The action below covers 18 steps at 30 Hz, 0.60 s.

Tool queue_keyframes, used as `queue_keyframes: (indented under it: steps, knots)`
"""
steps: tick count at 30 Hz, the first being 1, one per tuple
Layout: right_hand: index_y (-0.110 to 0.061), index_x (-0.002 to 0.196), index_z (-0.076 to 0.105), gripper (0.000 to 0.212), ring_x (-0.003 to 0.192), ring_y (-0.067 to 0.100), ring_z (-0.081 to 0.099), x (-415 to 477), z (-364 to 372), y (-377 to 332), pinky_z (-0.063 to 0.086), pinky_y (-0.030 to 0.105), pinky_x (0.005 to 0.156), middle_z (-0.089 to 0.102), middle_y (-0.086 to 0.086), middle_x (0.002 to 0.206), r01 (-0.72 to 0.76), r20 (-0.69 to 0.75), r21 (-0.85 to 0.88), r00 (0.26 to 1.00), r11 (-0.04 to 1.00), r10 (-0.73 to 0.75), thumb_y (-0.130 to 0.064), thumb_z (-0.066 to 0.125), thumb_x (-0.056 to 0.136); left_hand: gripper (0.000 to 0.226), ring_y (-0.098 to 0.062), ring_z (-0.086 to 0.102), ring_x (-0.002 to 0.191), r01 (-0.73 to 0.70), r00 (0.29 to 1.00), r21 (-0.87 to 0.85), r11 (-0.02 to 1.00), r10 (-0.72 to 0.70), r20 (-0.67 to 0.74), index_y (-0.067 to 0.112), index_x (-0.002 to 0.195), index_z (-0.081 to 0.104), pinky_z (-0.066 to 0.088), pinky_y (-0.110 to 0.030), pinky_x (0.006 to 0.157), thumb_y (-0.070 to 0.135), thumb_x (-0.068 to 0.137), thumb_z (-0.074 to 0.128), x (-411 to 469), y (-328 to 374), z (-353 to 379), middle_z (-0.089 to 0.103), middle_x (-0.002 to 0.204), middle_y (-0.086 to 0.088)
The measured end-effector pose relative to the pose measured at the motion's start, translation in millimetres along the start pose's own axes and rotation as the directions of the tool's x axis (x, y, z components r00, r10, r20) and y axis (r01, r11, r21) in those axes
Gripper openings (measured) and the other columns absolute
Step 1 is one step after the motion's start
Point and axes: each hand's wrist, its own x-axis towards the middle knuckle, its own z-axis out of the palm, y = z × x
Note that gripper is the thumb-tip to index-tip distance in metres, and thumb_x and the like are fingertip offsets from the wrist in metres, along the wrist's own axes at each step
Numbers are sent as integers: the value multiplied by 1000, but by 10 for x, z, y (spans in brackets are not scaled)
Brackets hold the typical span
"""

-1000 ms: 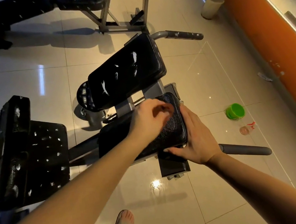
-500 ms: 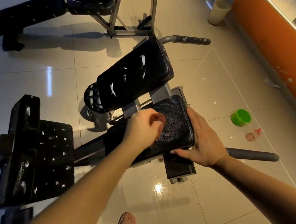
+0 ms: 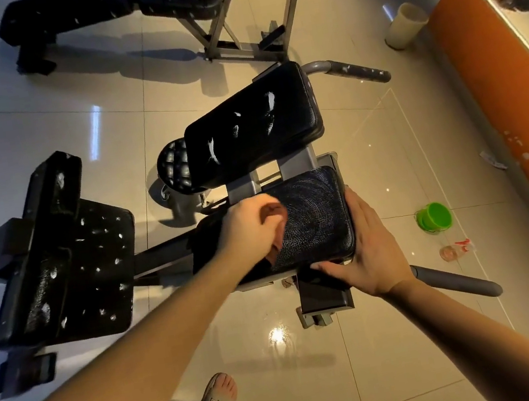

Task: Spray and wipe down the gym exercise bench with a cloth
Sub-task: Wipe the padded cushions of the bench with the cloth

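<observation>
The seat pad (image 3: pixel 314 220) sits dead centre, its leather swirled with wipe marks. My left hand (image 3: pixel 250 230) bunches the brownish cloth (image 3: pixel 277 213) in curled fingers on the pad's 9 o'clock side. My right hand (image 3: pixel 372 252) lies flat-fingered against its 3 o'clock edge, bracing. I judge I'm mid-wipe; next, the speckled back pad (image 3: pixel 254 125) at 12 o'clock wants rubbing.

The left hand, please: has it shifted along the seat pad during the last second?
Yes. The left hand slid leftward, away from the right edge of the seat pad.
</observation>
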Motion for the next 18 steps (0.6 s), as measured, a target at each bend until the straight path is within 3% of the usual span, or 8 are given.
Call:
queue_keyframes:
  steps: [3, 5, 7, 9, 11, 14, 16, 18]
  knots:
    - [-20, 164, 10, 128, 153, 11, 24, -2, 1, 7, 19, 15, 119, 22, -4, 168, 5, -10, -3, 1000, 1000, -5, -71, 80, 70, 17, -8, 56, 99, -173, 984, 59, 983, 171, 39, 24, 113, 68, 43, -21, 82, 20, 97, 65, -183, 137, 34, 62, 108, 9]
    - [-20, 164, 9, 128, 153, 11, 24, -1, 2, 17, 23, 21, 120, 21, -4, 168, 9, -7, 4, 1000, 1000, -9, -71, 80, 71, 11, -9, 56, 96, -151, 988, 97, 984, 148, 40, 22, 106, 66, 44, -23, 81, 19, 96, 64, -298, -187, -54, 60, 105, 8]
    - [-20, 164, 8, 129, 154, 11, 23, 1, 8, 27, 25, 26, 121, 20, -4, 169, 12, -6, 13, 1000, 1000, -12, -71, 80, 70, 9, -11, 56, 95, 38, 999, 163, 986, -36, -10, 24, 102, 63, 46, -28, 81, 17, 96, 64, -359, -655, -197, 60, 102, 7]
    - [-21, 164, 8, 129, 154, 12, 23, 5, 20, 41, 27, 29, 121, 20, -5, 169, 6, -8, 19, 1000, 1000, -6, -72, 80, 70, 15, -18, 63, 99, 309, 951, 195, 931, -301, -72, 24, 110, 63, 54, -35, 83, 19, 96, 65, -350, -1049, -358, 65, 103, 2]
    - [-22, 164, 8, 128, 154, 13, 23, 0, 31, 50, 30, 35, 122, 20, -4, 169, 1, -6, 16, 1000, 1000, -1, -72, 79, 70, 28, -23, 64, 102, 421, 906, 170, 891, -406, -119, 24, 124, 60, 52, -32, 75, 20, 97, 65, -270, -1117, -393, 67, 113, -3]
    - [-22, 164, 6, 130, 155, 15, 22, 1, 33, 56, 34, 43, 122, 18, -3, 170, -7, -5, 8, 1000, 1000, 7, -76, 77, 70, 29, -17, 62, 99, 254, 961, 81, 964, -243, -133, 28, 124, 65, 38, -14, 63, 17, 97, 65, -105, -655, -135, 67, 114, 2]
    - [-22, 164, 7, 130, 155, 15, 23, 6, 32, 55, 36, 46, 121, 19, -3, 169, -6, -3, 2, 1000, 1000, 6, -77, 76, 70, 29, -11, 59, 101, 80, 995, 46, 996, -77, -70, 30, 123, 70, 40, -11, 72, 19, 96, 65, -75, -189, 22, 67, 114, 6]
    - [-21, 164, 7, 129, 155, 15, 23, 0, 31, 50, 38, 48, 119, 19, -3, 169, -3, -2, 2, 1000, 1000, 3, -77, 76, 70, 27, -11, 58, 103, -64, 997, 59, 996, 66, -31, 28, 121, 72, 43, -19, 85, 21, 96, 65, -106, 75, 80, 68, 114, 6]
